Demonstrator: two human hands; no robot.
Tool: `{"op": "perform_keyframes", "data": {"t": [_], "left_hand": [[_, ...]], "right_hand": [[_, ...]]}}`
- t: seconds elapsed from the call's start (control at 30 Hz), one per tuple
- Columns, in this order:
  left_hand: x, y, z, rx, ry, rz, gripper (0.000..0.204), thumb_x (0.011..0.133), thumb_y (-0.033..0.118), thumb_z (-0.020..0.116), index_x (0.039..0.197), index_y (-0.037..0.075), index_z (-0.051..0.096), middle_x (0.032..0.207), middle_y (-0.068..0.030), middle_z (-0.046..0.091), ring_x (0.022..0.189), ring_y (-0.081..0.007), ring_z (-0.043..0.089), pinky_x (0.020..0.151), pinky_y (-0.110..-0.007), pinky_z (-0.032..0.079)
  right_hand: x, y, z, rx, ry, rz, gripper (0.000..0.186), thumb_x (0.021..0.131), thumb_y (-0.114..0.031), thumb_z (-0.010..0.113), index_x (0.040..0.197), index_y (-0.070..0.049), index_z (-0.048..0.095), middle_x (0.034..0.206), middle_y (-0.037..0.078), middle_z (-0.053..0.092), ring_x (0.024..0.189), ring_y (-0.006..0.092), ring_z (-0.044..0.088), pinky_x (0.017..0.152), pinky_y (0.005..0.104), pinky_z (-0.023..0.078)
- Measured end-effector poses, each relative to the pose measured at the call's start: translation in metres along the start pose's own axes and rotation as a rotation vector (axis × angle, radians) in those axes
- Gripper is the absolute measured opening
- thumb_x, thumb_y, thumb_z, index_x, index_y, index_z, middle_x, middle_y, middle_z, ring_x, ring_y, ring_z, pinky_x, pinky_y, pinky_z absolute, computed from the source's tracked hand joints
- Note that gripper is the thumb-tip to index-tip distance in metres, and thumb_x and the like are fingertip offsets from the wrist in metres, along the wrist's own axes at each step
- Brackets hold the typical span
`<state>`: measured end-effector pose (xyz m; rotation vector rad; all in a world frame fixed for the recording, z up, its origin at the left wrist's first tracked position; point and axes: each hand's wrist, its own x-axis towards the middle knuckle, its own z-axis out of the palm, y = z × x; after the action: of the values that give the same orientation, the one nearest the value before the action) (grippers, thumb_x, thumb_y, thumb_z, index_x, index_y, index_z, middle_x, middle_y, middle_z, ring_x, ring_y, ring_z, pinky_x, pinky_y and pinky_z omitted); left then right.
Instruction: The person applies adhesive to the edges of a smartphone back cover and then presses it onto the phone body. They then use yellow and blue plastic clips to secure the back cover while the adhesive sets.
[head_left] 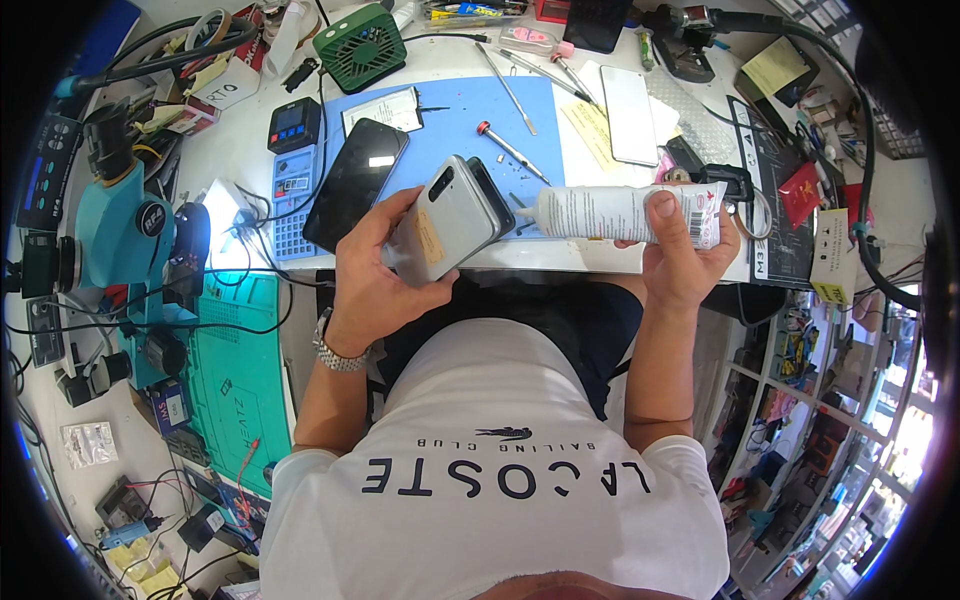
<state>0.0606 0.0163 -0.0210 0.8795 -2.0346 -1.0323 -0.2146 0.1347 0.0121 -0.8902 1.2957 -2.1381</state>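
Your left hand grasps a silver phone above the near edge of the blue mat, its thumb along the lower side and its fingers curled round the opposite side; some of those fingers are hidden behind. The phone's camera side faces up, and a dark panel shows at its right, standing partly apart from the silver body. Your right hand grips a white tube just to the right of the mat, thumb pressed on the upper face and fingers underneath. The tube lies nearly level, its narrow nozzle reaching over the mat's near right part toward the phone; whether the tip touches it, you cannot tell from here. On the mat's left part rests a black phone, tilted, and near its middle a red-capped screwdriver. Right of the mat lies a white phone; beyond its far left corner stands a green fan, and well to its left, a teal microscope.
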Motion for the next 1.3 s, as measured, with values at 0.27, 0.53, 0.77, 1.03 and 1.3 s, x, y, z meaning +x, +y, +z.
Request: {"op": "perform_keyframes", "data": {"t": [0.27,0.53,0.77,1.03,1.3], "left_hand": [[0.001,0.004,-0.005,0.058,-0.074,0.012,0.086,0.057,0.008,0.090,0.136,-0.003,0.058,0.121,-0.0144,0.071,0.112,-0.0216,0.068,0.100,-0.035,0.051],[0.006,0.017,-0.011,0.194,-0.081,0.184,0.079,0.053,0.007,0.085,0.130,0.006,0.064,0.118,-0.0127,0.072,0.104,-0.0308,0.070,0.093,-0.038,0.056],[0.013,0.023,-0.015,0.328,-0.043,0.388,0.084,0.048,0.000,0.082,0.130,0.007,0.064,0.117,-0.0120,0.071,0.103,-0.0326,0.070,0.088,-0.041,0.058],[0.012,0.020,-0.018,0.354,-0.071,0.399,0.083,0.047,0.000,0.081,0.129,0.005,0.065,0.123,-0.0137,0.071,0.109,-0.0364,0.068,0.094,-0.043,0.057],[0.015,0.018,-0.019,0.422,-0.073,0.496,0.079,0.048,-0.001,0.081,0.126,0.006,0.065,0.123,-0.0109,0.072,0.111,-0.0353,0.068,0.093,-0.044,0.057]], "right_hand": [[0.002,0.001,-0.002,0.025,-0.013,-0.016,0.020,0.089,-0.006,0.080,0.099,0.008,0.068,0.083,0.015,0.072,0.064,0.0194,0.070,0.050,0.0346,0.061],[0.003,0.003,0.000,0.068,-0.016,-0.048,0.018,0.090,-0.003,0.078,0.100,0.007,0.067,0.086,0.014,0.072,0.065,0.0188,0.070,0.050,0.0348,0.061],[0.004,0.002,-0.003,0.069,-0.030,-0.055,0.017,0.091,-0.002,0.077,0.101,0.006,0.068,0.087,0.012,0.072,0.068,0.0169,0.069,0.052,0.0342,0.061],[0.004,0.001,0.000,0.068,-0.049,-0.049,0.020,0.090,-0.003,0.079,0.102,0.007,0.068,0.087,0.013,0.072,0.067,0.0173,0.069,0.052,0.0338,0.060],[0.004,-0.004,-0.001,-0.061,-0.024,-0.027,0.021,0.089,-0.006,0.081,0.099,0.009,0.069,0.083,0.014,0.072,0.063,0.0185,0.069,0.051,0.0330,0.060]]}}
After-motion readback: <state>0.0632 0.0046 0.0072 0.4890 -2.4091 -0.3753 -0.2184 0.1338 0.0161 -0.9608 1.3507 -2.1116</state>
